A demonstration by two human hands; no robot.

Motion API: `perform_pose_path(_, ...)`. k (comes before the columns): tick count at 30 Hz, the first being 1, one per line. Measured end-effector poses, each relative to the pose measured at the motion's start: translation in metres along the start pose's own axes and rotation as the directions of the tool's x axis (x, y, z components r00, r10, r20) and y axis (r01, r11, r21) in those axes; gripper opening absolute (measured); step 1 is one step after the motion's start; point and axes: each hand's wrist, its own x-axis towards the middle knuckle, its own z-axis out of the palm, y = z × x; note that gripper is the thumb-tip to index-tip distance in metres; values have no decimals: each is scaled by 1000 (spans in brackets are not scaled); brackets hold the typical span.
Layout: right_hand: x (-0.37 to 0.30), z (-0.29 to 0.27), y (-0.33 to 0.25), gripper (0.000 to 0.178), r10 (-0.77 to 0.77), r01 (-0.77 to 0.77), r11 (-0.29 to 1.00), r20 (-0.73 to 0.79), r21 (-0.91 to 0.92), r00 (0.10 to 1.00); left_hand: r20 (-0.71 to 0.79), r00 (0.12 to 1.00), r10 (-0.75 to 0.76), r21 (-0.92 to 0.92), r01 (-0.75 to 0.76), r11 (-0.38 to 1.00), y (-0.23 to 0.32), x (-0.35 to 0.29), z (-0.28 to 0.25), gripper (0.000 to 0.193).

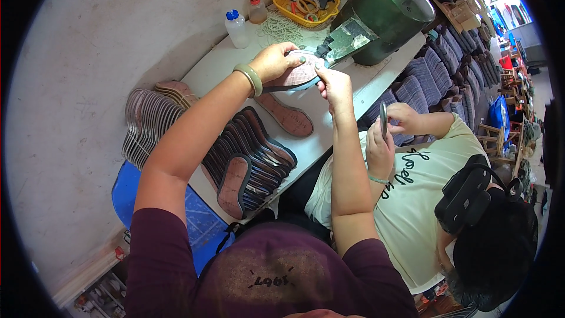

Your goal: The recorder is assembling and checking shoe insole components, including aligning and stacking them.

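Observation:
A shoe sole (301, 75) with a pinkish woven-looking top and a dark edge is held at the small dark working end (322, 50) of a green machine (382, 20). My left hand (278, 60), with a bangle on its wrist, grips the sole's left side, fingers on top. At the other end, my right hand (335, 87) pinches the edge with the thumb on top. A similar sole (287, 116) lies flat on the white table (206, 85) below my hands. Between my forearms, dark-edged soles (259, 150) stand in a leaning row, one lying on their near side.
A pale-edged sole bundle (150, 121) stands left. Behind are a blue-capped bottle (236, 29), a red-tipped bottle (256, 9), pale cord (282, 28) and a yellow tool basket (306, 3). On the right, a co-worker (406, 194) holds a sole beside stacked soles (432, 76).

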Motion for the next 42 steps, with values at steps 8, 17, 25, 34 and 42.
perform_pose_path(8,13,-9,1,29,-89,88,973,5,-214,996,-247,965,84,152,-47,987,-8,-17,27,38)
perform_pose_path(17,19,-22,25,36,-253,233,911,-16,-340,967,-367,927,73,198,1,980,7,-30,50,38)
perform_pose_path(25,-17,-18,54,25,-301,280,945,-112,-170,947,-432,892,131,400,59,915,20,-40,56,57)
perform_pose_path(34,-30,-20,64,27,-330,279,935,-249,-218,910,-483,866,128,412,97,906,22,-30,61,53)
perform_pose_path(42,-19,-32,34,28,-284,202,916,-208,-346,936,-597,766,238,467,91,879,1,-21,65,54)
